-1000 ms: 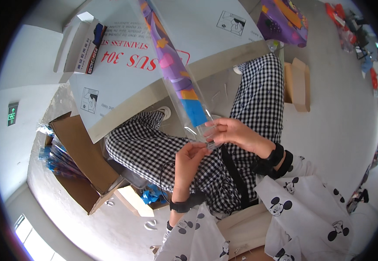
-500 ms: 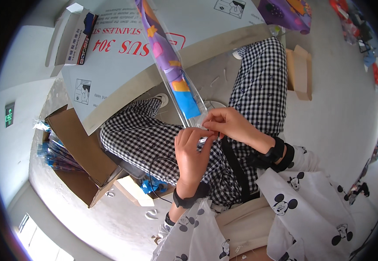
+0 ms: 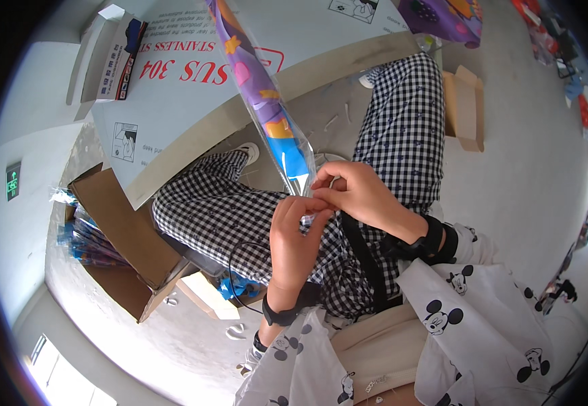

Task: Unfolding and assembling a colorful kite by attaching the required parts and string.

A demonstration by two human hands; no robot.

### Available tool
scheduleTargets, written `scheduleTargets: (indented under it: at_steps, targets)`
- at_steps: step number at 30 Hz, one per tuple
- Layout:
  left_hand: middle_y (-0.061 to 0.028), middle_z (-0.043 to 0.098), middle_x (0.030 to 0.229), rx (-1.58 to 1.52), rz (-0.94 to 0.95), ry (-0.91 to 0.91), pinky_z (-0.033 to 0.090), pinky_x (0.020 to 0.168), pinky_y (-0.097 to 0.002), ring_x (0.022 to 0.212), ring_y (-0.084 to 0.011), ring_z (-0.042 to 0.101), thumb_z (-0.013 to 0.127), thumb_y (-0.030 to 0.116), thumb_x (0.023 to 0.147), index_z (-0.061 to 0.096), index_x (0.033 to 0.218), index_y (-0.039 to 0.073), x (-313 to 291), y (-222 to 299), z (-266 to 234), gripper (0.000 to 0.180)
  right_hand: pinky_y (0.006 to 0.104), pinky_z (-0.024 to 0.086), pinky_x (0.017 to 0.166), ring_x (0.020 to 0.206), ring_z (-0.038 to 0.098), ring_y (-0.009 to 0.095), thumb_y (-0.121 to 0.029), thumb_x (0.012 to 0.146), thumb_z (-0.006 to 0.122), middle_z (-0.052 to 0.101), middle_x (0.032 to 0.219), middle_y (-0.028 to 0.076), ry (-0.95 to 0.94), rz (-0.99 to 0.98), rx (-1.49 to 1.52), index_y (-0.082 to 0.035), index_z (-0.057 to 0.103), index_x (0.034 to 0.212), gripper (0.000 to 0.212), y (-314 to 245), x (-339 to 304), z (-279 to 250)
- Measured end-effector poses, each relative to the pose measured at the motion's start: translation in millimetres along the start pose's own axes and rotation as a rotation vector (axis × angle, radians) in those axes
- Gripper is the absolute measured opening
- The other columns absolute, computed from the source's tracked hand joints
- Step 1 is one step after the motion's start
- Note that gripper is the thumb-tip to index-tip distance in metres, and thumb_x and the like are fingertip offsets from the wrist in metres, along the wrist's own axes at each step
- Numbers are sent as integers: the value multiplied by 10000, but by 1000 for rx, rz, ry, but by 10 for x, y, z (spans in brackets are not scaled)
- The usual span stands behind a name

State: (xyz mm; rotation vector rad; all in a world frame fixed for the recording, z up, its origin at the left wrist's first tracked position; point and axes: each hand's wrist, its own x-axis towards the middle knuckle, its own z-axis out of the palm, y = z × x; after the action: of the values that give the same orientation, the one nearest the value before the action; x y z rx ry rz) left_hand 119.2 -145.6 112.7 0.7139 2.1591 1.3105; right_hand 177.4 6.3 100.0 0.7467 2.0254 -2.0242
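A long clear plastic sleeve (image 3: 307, 150) holds a narrow folded item (image 3: 264, 95) printed in purple, orange and pink with a blue end. It slants from the table down to my lap. My left hand (image 3: 295, 233) and my right hand (image 3: 353, 191) meet at the sleeve's near end, which is bunched between them. Thumb and fingers of each hand are pressed together on the plastic. My fingers hide the very tip of the sleeve.
A table (image 3: 172, 132) under printed protective film stands before me, with an open small carton (image 3: 108, 71) at its left. Purple printed material (image 3: 446, 20) hangs at the far right corner. A cardboard box (image 3: 128, 237) of packaged items sits at left; another carton (image 3: 466, 108) stands right.
The sleeve's near end is now drawn together into a narrow bunch below the blue end, where it was wider before. Both hands stay close together, with slightly shifted fingers.
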Motion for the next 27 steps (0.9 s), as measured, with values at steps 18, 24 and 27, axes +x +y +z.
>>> scheduleTargets:
  at_steps: [18, 24, 27]
  targets:
    - [-78, 573, 794, 181, 99, -75, 449, 686, -378, 764, -271, 556, 713, 34, 745, 572, 832, 35, 68, -27, -72, 165, 341, 509, 648, 760, 636, 255, 58, 826, 602, 598, 900, 119, 126, -256, -140, -9, 524, 1019, 218, -25, -63, 134]
    - [-108, 533, 803, 332, 208, -57, 428, 694, -394, 755, -299, 516, 634, -38, 783, 515, 860, 17, 66, -56, -19, 152, 233, 499, 609, 693, 623, 97, 105, 842, 586, 590, 855, 79, 120, -272, -117, 3, 503, 1054, 250, -22, -42, 111]
    - [-88, 531, 822, 263, 257, -77, 428, 683, -400, 754, -293, 515, 639, -5, 783, 495, 867, 40, 66, -75, -46, 172, 226, 496, 601, 691, 621, 91, 95, 867, 573, 587, 865, 74, 137, -309, -95, 6, 493, 1057, 224, -31, -27, 112]
